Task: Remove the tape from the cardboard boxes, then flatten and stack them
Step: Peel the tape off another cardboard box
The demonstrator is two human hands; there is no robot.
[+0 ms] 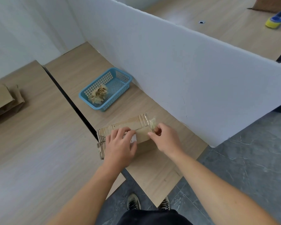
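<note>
left hand (120, 143) pressing flat, right hand (166, 138) apparently pinching

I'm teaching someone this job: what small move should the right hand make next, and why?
Probably pull the tape back along the cardboard box until it comes free. The right hand pinches its lifted, crumpled end at the box's right edge, the left hand presses the box down, and some tape looks stuck on top.
</note>
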